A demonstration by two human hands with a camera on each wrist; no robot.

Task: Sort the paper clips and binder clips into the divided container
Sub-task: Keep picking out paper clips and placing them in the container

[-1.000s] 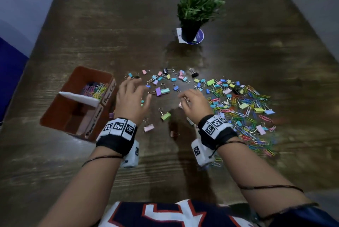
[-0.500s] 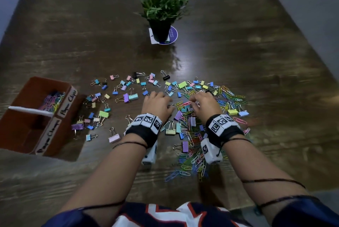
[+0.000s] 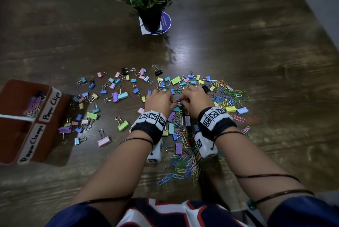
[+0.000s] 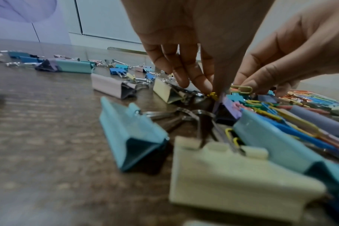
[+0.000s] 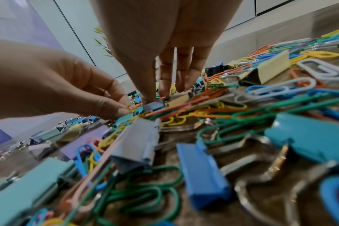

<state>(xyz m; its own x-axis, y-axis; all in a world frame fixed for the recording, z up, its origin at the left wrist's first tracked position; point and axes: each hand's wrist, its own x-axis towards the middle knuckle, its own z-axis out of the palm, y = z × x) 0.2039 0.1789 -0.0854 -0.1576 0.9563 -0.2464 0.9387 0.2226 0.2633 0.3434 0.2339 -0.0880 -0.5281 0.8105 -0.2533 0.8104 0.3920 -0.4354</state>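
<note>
Fingers of both hands (left (image 3: 159,101), right (image 3: 196,98)) pinch one pink paper clip (image 3: 177,101), lying crosswise.

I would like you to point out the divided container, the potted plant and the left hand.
divided container (image 3: 55,115): head view, on its labelled front wall.
potted plant (image 3: 151,20): head view, on the dark pot.
left hand (image 3: 158,101): head view, on the back of the hand.

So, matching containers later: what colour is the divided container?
Reddish-brown divided container, white handwritten labels; the head view shows it best.
</note>
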